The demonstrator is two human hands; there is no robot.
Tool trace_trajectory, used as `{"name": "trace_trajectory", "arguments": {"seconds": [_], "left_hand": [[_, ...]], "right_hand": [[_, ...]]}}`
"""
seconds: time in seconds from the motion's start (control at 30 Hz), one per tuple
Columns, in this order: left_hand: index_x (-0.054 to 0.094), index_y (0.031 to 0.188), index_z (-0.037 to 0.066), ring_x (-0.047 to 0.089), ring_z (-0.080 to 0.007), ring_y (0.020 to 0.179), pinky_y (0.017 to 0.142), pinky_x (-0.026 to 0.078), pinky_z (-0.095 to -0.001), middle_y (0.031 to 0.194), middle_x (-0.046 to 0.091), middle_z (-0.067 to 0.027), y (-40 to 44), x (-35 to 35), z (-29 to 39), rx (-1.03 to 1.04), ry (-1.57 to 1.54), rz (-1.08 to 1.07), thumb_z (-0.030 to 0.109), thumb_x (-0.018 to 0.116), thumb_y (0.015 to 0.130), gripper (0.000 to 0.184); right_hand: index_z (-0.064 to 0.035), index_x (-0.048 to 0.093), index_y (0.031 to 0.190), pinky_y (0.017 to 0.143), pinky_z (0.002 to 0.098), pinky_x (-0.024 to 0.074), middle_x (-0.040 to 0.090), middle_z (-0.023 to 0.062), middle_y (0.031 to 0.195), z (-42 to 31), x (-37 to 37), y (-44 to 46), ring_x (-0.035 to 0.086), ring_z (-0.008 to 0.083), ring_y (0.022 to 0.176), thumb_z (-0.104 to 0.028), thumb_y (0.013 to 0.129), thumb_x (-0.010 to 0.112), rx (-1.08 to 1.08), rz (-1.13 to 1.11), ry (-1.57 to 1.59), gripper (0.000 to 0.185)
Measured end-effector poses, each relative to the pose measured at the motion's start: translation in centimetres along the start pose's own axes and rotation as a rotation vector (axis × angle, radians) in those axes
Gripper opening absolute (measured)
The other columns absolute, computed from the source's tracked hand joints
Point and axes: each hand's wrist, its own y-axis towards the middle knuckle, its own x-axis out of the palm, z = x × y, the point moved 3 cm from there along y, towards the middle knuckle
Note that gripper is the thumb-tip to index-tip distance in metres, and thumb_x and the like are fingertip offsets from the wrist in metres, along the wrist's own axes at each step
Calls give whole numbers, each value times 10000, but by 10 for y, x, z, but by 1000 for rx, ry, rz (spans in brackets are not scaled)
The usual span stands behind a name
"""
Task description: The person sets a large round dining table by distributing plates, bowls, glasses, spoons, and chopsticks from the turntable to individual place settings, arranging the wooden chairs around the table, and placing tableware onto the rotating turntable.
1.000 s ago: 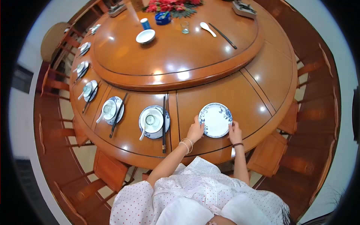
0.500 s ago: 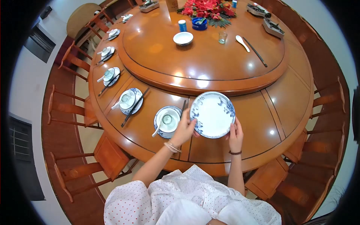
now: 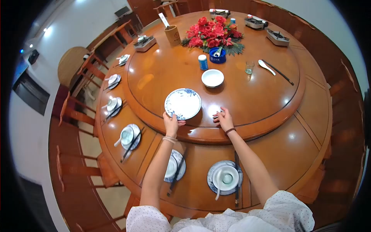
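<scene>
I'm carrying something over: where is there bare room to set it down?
Bare: the turntable left of the plate and between the right hand and the spoon there; also the table right of the right forearm. Crowded: the table's left and near sides, with place settings, and around the flowers.

Pale walls (image 3: 34, 150) curve around the room, with a reddish-brown band (image 3: 75, 197) running along below them. Wooden chairs (image 3: 107, 170) ring a big round table (image 3: 278, 158) — its glossy top catches bright spots of light. Pale flooring (image 3: 116, 199) shows between the seats. On the far left, a round tan panel (image 3: 69, 71) stands near a black box (image 3: 33, 57) on the wall, and small lights (image 3: 45, 30) glow nearby — one bluish.
</scene>
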Motion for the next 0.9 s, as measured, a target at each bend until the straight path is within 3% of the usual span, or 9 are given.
{"name": "trace_trajectory", "arguments": {"seconds": [0.07,0.17,0.3,0.37,0.43,0.63,0.8,0.9], "left_hand": [[189,1163,10,612,-261,578,502,555,-351,907,517,-240,36,-7,-3,-64,-35,74,61,358,885,329],[188,1157,-5,617,-286,609,522,562,-366,947,498,-255,85,-7,-14,-123,-86,108,51,363,878,334],[203,1143,-29,617,-330,642,539,565,-385,961,487,-270,128,8,-16,-118,-128,125,38,365,872,323],[202,1138,-34,615,-350,654,542,566,-392,951,487,-278,149,14,-22,-100,-149,99,31,368,871,321],[218,1134,-43,615,-360,666,546,565,-398,950,487,-285,162,20,-22,-85,-176,116,26,370,871,312],[226,1139,-13,621,-350,668,513,567,-376,970,492,-277,182,24,-21,-101,-145,112,62,392,880,316],[265,1098,-56,624,-347,632,482,562,-361,902,539,-259,195,20,-17,-140,-45,51,115,402,890,301],[326,1088,-89,624,-361,652,502,564,-361,897,549,-268,200,18,-13,-142,8,55,113,388,895,286]], "right_hand": [[23,232,1196,343,251,403,597,117,743,-3,7,32,538,154,445,-220,869,488,-12,179,133,481],[35,232,1170,340,258,418,605,134,753,-16,17,76,552,166,445,-262,852,512,5,392,100,517],[45,237,1131,341,283,447,602,174,741,-33,28,123,573,204,453,-283,835,529,45,459,7,529],[5,152,1145,334,328,468,579,250,789,-33,30,142,598,283,497,-268,854,484,182,501,84,519],[3,173,1133,373,375,505,571,277,769,-27,28,154,603,333,514,-179,854,442,135,516,121,427],[17,204,1116,394,364,516,575,268,745,-34,19,167,601,326,497,-144,844,431,84,561,112,389],[30,233,1107,355,315,487,588,225,719,-32,16,170,591,270,463,-294,851,500,48,555,66,492],[40,278,1140,330,304,466,590,176,654,-36,18,166,582,234,434,-302,834,524,14,569,80,520]]}}
